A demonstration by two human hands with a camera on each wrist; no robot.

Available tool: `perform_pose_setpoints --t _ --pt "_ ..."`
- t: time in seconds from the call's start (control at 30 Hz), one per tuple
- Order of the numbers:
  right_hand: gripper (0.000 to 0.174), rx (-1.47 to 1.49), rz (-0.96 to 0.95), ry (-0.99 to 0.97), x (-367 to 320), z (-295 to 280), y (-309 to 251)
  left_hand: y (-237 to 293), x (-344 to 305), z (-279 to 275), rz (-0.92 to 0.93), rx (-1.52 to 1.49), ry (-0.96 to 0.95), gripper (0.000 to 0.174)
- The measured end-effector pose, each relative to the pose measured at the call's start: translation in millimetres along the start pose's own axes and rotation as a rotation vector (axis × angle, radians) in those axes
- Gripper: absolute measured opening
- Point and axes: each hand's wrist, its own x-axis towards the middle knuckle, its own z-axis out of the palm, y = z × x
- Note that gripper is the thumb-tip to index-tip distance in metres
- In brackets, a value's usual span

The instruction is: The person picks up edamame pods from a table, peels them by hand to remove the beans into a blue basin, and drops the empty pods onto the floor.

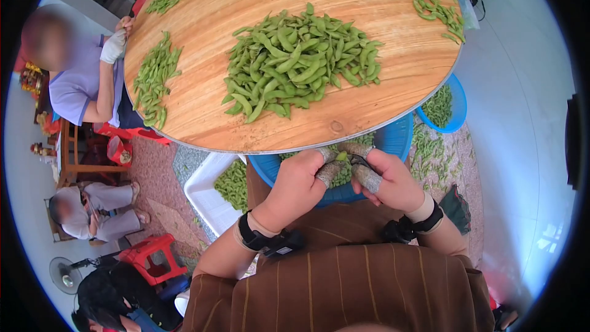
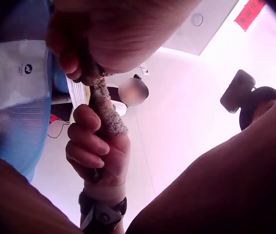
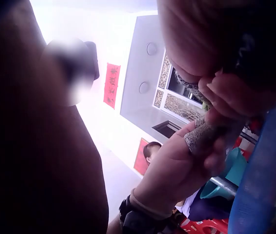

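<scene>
Both hands meet just under the table's near edge, with grey wrapping on several fingers. Between the thumb and finger of my left hand (image 1: 298, 181) is a pinched green soybean pod (image 1: 342, 156). My right hand (image 1: 398, 179) has its fingers curled around a slim dark tool (image 2: 96, 174), mostly hidden by them; I cannot tell its kind. In the head view the fingertips of both hands come together at the pod. Below them stands a blue basin (image 1: 401, 138) with green pods inside. A large heap of soybean pods (image 1: 301, 61) lies on the round wooden table (image 1: 196, 86).
A white crate (image 1: 200, 193) of pods stands left of the basin, and a blue basket (image 1: 458, 110) of pods at the right. Loose pods (image 1: 430, 154) litter the floor. Smaller piles (image 1: 157, 77) lie along the table's rim. A person (image 1: 86, 80) in lilac sits at the left.
</scene>
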Motion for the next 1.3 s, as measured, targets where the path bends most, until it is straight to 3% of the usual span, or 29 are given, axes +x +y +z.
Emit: perform_pose_setpoints --t 0.27,0.6,0.7,0.77,0.8,0.87,0.9,0.97,1.0,1.03,1.07,1.1,1.17,1.2,1.3 --pt "0.047 -0.174 -0.045 -0.001 1.0 -2.0 -1.0 -2.1 -2.1 1.9 0.026 0.096 -0.016 0.018" --pt "0.042 -0.140 -0.039 -0.013 2.6 -0.3 1.4 -2.8 -2.6 0.5 -0.004 0.124 -0.058 0.021" --pt "0.042 -0.139 -0.060 -0.007 4.7 -2.0 5.2 -2.9 -1.8 -0.5 0.096 0.169 -0.026 0.013" --pt "0.043 0.042 0.034 -0.105 5.0 -6.7 5.6 8.5 1.2 -10.5 -0.512 -0.531 -0.293 0.005" --pt "0.043 0.042 0.035 -0.103 4.6 -7.3 7.7 5.0 -0.7 -12.5 -0.512 -0.533 -0.294 0.005" --pt "0.046 0.160 -0.049 -0.234 5.1 -6.9 16.6 -8.4 -7.7 -12.6 -0.620 -1.289 -0.408 0.012" --pt "0.046 0.160 -0.048 -0.236 9.2 -4.6 25.9 -17.2 -12.9 -7.1 -0.620 -1.289 -0.405 0.012" --pt "0.050 -0.401 -0.570 -0.072 20.6 0.2 44.6 -36.4 -23.7 5.8 -0.545 -1.785 -0.458 0.013" --pt "0.049 -0.684 -0.660 0.000 25.0 -3.8 43.4 -40.0 -26.8 9.0 -0.547 -1.786 -0.458 0.013" --pt "0.049 -0.682 -0.654 0.001 24.9 -5.3 43.0 -42.3 -30.2 12.0 -0.655 -1.710 -0.329 0.013" --pt "0.044 -0.844 -0.562 0.012 24.1 -6.6 41.5 -44.7 -32.5 14.1 -0.756 -1.627 -0.201 0.013" --pt "0.040 -1.007 -0.466 0.019 23.6 -7.2 40.2 -47.4 -34.5 15.4 -0.756 -1.631 -0.199 0.013" --pt "0.035 -0.923 -0.382 0.090 26.5 -4.5 51.5 -51.7 -39.4 15.0 -0.749 -1.295 -0.124 0.014" --pt "0.030 -0.835 -0.299 0.167 28.1 -2.1 54.0 -52.8 -40.7 13.7 -0.748 -1.297 -0.119 0.014" --pt "0.028 -0.603 -0.293 0.191 29.9 3.4 45.8 -53.1 -42.4 8.4 -0.707 -1.266 -0.105 0.017"
